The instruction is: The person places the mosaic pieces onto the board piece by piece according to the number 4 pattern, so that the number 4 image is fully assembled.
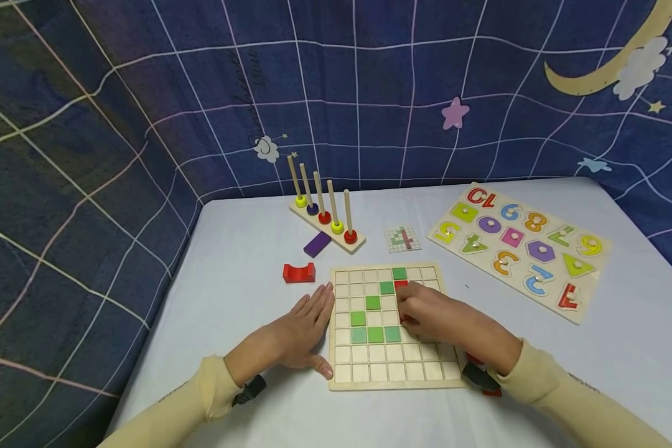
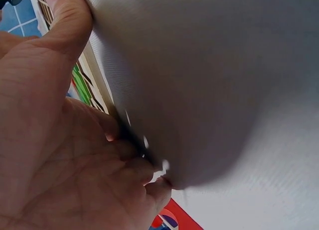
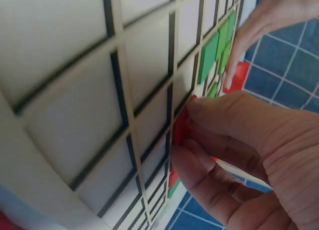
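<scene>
A wooden grid board (image 1: pixel 392 386) lies on the white table. Along its left side rests my left hand (image 1: pixel 297 336), fingers straight, with thumb and fingertips at the rim. My right hand (image 1: pixel 434 314) is over the right half of the board. Between its thumb and fingers it pinches a red square tile (image 3: pixel 182 127), held right at a grid cell. Another red tile (image 1: pixel 401 284) shows just beyond the fingers. Several green tiles (image 1: pixel 373 302) form a diagonal line and a short row left of that hand. Part of the grid is hidden beneath the right hand.
Beyond the board lie a pattern card (image 1: pixel 396 240), a purple block (image 1: pixel 317 244) and a peg stand (image 1: pixel 355 246) with coloured rings. A red block with a curved top (image 1: pixel 299 274) is at the left. A number puzzle (image 1: pixel 588 305) lies right. Red pieces (image 1: pixel 491 392) peek out under the right wrist.
</scene>
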A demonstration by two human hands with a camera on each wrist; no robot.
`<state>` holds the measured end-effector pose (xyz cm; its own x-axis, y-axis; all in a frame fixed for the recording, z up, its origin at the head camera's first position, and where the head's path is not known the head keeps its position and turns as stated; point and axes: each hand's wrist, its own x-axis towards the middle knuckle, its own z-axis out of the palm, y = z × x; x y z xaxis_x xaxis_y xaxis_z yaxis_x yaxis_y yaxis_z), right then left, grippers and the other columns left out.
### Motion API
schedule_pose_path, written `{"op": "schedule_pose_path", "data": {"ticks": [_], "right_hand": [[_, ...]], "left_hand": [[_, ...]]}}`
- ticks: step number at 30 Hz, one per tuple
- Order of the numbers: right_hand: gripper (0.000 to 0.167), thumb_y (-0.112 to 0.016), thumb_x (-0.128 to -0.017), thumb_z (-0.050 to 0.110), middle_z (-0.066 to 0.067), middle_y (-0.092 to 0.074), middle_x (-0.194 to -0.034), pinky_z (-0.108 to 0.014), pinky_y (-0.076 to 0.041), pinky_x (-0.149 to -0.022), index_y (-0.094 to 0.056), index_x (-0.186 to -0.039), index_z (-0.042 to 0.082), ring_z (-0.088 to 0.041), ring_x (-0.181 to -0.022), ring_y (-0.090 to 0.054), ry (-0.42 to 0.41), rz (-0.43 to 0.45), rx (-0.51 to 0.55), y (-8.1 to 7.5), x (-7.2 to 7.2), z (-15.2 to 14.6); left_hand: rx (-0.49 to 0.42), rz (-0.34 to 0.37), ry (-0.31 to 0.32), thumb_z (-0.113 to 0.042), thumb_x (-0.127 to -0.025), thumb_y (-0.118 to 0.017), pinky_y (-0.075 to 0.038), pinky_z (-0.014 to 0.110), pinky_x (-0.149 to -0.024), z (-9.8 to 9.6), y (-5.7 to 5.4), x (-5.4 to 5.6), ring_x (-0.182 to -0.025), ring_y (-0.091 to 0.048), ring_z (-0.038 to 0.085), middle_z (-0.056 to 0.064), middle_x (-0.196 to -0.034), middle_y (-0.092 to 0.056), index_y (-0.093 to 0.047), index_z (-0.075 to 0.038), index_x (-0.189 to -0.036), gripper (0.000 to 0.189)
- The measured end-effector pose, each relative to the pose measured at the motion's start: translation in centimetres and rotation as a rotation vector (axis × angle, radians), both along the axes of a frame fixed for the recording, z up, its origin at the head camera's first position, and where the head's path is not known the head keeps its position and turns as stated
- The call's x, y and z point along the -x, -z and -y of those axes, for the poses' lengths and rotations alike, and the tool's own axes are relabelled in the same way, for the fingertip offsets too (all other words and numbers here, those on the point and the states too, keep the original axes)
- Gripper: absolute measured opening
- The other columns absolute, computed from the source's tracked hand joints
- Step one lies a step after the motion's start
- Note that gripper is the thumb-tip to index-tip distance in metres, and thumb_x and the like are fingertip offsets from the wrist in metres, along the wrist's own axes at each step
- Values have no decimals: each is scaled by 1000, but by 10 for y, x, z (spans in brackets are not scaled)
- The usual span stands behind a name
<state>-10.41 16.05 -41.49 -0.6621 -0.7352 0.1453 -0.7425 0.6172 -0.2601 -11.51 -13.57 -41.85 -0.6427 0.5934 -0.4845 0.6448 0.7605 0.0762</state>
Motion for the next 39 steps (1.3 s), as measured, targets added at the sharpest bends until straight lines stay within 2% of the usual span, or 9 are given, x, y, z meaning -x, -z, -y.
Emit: {"op": "schedule_pose_path", "data": {"ticks": [7,14,19,24,27,33,39], "right_hand": [[20,-82,-85,-4,3,-57,-82,-21,-48,-67,-71,-75,9,-10,-78,-50,45,-33,-38,-1,-4,3],[20,-82,-85,-4,2,-57,-83,-21,-48,-68,-70,-76,9,-10,-78,-50,42,-41,-36,1,-6,1],[15,-80,-86,-4,-1,-65,-92,-23,-55,-72,-74,-81,8,-13,-85,-57,31,-21,-9,-1,-8,-5],[12,-82,-88,-1,-4,-70,-100,-26,-60,-77,-77,-84,9,-15,-93,-60,42,17,13,-6,-16,-25],[12,-86,-88,3,-1,-69,-99,-26,-60,-75,-76,-85,10,-13,-91,-58,75,29,-7,-9,-23,-41],[18,-90,-84,5,6,-66,-96,-24,-60,-72,-76,-88,16,-8,-87,-54,163,109,-40,-11,-40,-74],[20,-91,-81,5,10,-65,-92,-22,-58,-70,-78,-91,17,-5,-84,-53,168,146,-49,-6,-48,-95]], "left_hand": [[-12,4,-4,-79,-76,-78,-13,45,-140,0,-2,0,-171,1,32,16,-182,4,-4,0,-171,144],[-1,3,-10,-79,-75,-78,-13,45,-140,0,-1,0,-171,2,31,15,-183,5,-3,-1,-172,145],[3,5,-9,-80,-75,-77,-13,45,-140,0,0,1,-171,2,31,15,-183,5,-4,-1,-172,145],[1,9,-10,-79,-75,-78,-13,45,-140,-1,0,1,-171,1,31,15,-183,5,-4,-1,-172,144],[-7,15,-13,-78,-75,-79,-12,46,-140,-1,0,0,-171,1,31,15,-183,5,-4,-1,-172,144],[-9,21,-10,-77,-75,-79,-12,46,-140,-1,0,0,-171,2,32,15,-182,5,-4,-1,-172,144],[-17,22,-12,-75,-76,-79,-11,46,-140,-1,-1,2,-171,2,32,16,-182,5,-4,0,-171,143]]}}
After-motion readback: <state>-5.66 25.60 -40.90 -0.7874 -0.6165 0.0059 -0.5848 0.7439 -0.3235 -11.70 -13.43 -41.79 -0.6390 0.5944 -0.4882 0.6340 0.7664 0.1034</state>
